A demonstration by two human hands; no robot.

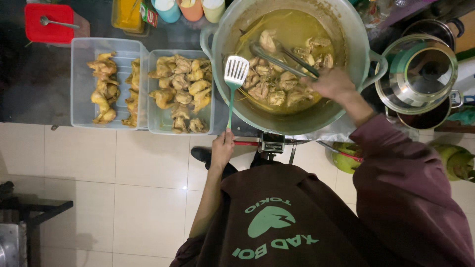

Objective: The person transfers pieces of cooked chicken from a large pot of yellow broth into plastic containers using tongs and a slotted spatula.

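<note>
A big metal pot (356, 34) holds yellow broth and several cooked chicken pieces (277, 86). My right hand (332, 83) reaches over the pot's right side, gripping metal tongs (277, 57) whose tips sit among the pieces near the middle. My left hand (222, 147) holds the green handle of a slotted spatula (236, 71), its white head hovering at the pot's left rim, next to a clear plastic tray (154, 126) filled with yellow chicken pieces (183, 89).
A second clear tray (81, 84) with chicken stands further left. A red box with a spoon (48, 23) sits at the back left, coloured cups (190, 9) behind. A glass-lidded pot (420, 74) is on the right. Green gas cylinders (457, 160) stand on the tiled floor.
</note>
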